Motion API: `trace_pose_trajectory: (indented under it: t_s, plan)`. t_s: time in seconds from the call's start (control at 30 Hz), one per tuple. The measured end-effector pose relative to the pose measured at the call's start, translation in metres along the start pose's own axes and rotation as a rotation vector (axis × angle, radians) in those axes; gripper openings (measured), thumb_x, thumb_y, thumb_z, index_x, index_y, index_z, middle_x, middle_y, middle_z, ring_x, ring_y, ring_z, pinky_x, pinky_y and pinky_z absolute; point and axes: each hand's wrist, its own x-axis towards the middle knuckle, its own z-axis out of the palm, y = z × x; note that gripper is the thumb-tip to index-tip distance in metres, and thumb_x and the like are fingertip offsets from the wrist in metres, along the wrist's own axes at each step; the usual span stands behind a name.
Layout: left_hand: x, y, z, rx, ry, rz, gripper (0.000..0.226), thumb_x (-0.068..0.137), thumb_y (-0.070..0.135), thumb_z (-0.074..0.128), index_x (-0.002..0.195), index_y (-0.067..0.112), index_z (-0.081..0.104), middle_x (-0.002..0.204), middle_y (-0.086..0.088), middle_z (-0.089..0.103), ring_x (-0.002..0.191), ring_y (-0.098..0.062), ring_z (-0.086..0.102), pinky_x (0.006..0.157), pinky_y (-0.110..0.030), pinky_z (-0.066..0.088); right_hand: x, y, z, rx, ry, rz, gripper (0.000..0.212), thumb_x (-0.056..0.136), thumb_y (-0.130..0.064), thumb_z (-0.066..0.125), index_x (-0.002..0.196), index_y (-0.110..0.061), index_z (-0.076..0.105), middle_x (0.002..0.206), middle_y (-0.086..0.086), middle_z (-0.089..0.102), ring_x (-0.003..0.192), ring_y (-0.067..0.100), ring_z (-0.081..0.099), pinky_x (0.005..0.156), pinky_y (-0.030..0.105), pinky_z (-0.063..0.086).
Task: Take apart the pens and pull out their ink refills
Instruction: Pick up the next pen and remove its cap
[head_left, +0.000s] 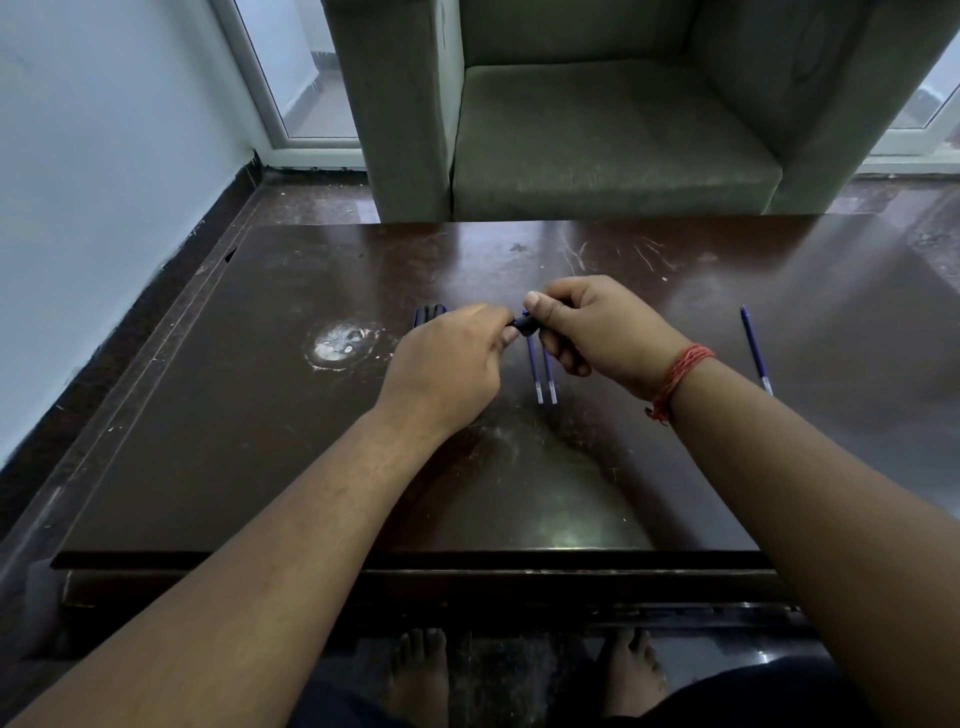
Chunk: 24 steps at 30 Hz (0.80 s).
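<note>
Over the middle of the dark brown table (260, 441), my left hand (447, 364) and my right hand (597, 325) grip the two ends of one dark blue pen (522, 322); only a short piece shows between the fingers. Two blue ink refills (540, 369) lie side by side on the table under my right hand, pointing toward me. Several dark blue pens or pen parts (428, 314) lie behind my left hand, mostly hidden. A third blue refill (756, 351) lies alone at the right.
A grey-green armchair (597, 130) stands just beyond the table's far edge. A whitish stain (340, 345) marks the tabletop left of my hands. A wall runs along the left. My bare feet (421, 670) show below the near edge.
</note>
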Motion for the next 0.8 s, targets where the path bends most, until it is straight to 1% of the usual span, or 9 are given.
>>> trace_pose_trajectory:
  t_s: [0.07,0.13,0.2,0.27,0.33,0.43,0.5,0.6,0.8]
  plan:
    - [0.002,0.003,-0.003,0.038,0.013,-0.009,0.024,0.104,0.03,0.039,0.095,0.018,0.059,0.081,0.003,0.06,0.067,-0.019,0.054,0.048,-0.028,0.03,0.0,-0.003,0.002,-0.012,0.009,-0.048,0.027,0.102,-0.025,0.051,0.086,-0.009,0.066,0.055,-0.003,0.056,0.045,0.012,0.046,0.043,0.023,0.039]
    - [0.003,0.004,-0.006,0.043,0.011,-0.011,0.025,0.103,0.029,0.039,0.092,0.018,0.059,0.08,0.001,0.062,0.068,-0.023,0.056,0.05,-0.032,0.036,0.0,-0.005,0.0,-0.032,0.033,-0.089,0.024,0.101,-0.021,0.052,0.083,-0.012,0.065,0.057,-0.001,0.056,0.047,0.013,0.046,0.043,0.023,0.039]
    - [0.002,-0.008,-0.01,0.025,0.001,-0.099,0.025,0.102,0.028,0.041,0.093,0.017,0.061,0.083,-0.002,0.066,0.072,-0.029,0.06,0.057,-0.038,0.046,0.004,0.002,-0.02,-0.008,0.234,-0.086,0.027,0.101,-0.019,0.052,0.077,-0.018,0.063,0.061,0.005,0.056,0.047,0.013,0.044,0.043,0.025,0.037]
    - [-0.001,-0.031,-0.015,-0.024,0.03,-0.246,0.024,0.102,0.026,0.042,0.093,0.018,0.063,0.083,-0.004,0.066,0.075,-0.033,0.06,0.06,-0.04,0.048,0.003,0.012,-0.053,0.16,0.501,-0.046,0.028,0.101,-0.022,0.051,0.075,-0.02,0.061,0.063,0.005,0.054,0.044,0.009,0.042,0.043,0.024,0.035]
    - [-0.005,-0.038,-0.018,-0.096,0.086,-0.297,0.024,0.103,0.025,0.042,0.091,0.02,0.062,0.08,-0.001,0.063,0.072,-0.029,0.059,0.058,-0.038,0.045,-0.002,0.025,-0.066,0.159,0.586,-0.009,0.027,0.1,-0.023,0.052,0.075,-0.018,0.06,0.061,0.003,0.055,0.043,0.009,0.046,0.045,0.026,0.038]
    - [-0.001,-0.014,-0.009,-0.176,0.033,-0.229,0.026,0.105,0.027,0.038,0.098,0.018,0.061,0.082,0.003,0.061,0.063,-0.013,0.053,0.052,-0.029,0.036,0.0,0.036,-0.035,-0.301,0.387,0.04,0.011,0.095,-0.018,0.06,0.084,-0.017,0.061,0.077,0.004,0.067,0.065,0.017,0.063,0.064,0.027,0.046]
    - [-0.001,-0.004,-0.003,-0.17,0.0,-0.215,0.025,0.106,0.026,0.037,0.1,0.015,0.059,0.077,0.003,0.058,0.058,-0.01,0.049,0.05,-0.026,0.029,0.005,0.034,-0.016,-0.491,0.34,0.048,0.009,0.093,-0.019,0.063,0.09,-0.014,0.056,0.088,0.008,0.067,0.081,0.025,0.061,0.073,0.03,0.047]
    - [-0.004,-0.011,0.0,-0.161,0.004,-0.252,0.021,0.105,0.024,0.039,0.095,0.014,0.055,0.071,0.001,0.054,0.059,-0.015,0.05,0.051,-0.03,0.029,0.009,0.033,-0.009,-0.638,0.337,0.079,0.019,0.093,-0.026,0.06,0.094,-0.011,0.05,0.092,0.014,0.064,0.083,0.035,0.06,0.073,0.04,0.052]
    - [-0.004,-0.011,0.002,-0.123,0.017,-0.281,0.016,0.103,0.026,0.043,0.095,0.018,0.053,0.072,0.003,0.057,0.064,-0.02,0.053,0.053,-0.033,0.032,0.009,0.035,0.013,-0.758,0.289,0.082,0.019,0.095,-0.029,0.053,0.092,-0.013,0.043,0.085,0.01,0.057,0.072,0.033,0.053,0.065,0.035,0.045]
